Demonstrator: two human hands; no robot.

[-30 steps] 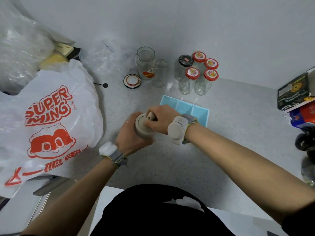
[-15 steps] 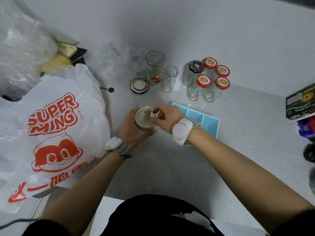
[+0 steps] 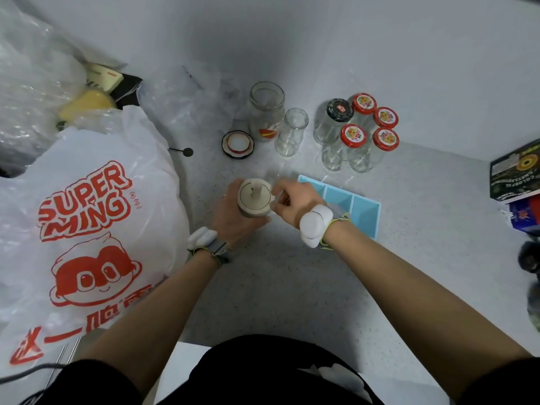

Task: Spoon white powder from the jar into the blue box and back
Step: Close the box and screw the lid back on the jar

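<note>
Near the middle of the frame, the left hand wraps around the side of a beige lidded jar that stands on the speckled grey tabletop; a short handle pokes up through the jar's lid. The right hand sits just right of the jar with its fingers curled at the lid's rim, touching it; whether they actually pinch anything cannot be told. Directly right of that hand, partly hidden by the wrist, lies the blue box, a shallow light-blue tray split into compartments. Both wrists carry white band-mounted devices. Above the jar, toward the upper middle, stand two open glass jars, a loose lid lying flat beside them, and a cluster of capped glass jars, four with red lids and one with a black lid. A large white plastic bag with red print fills the left side of the frame.
</note>
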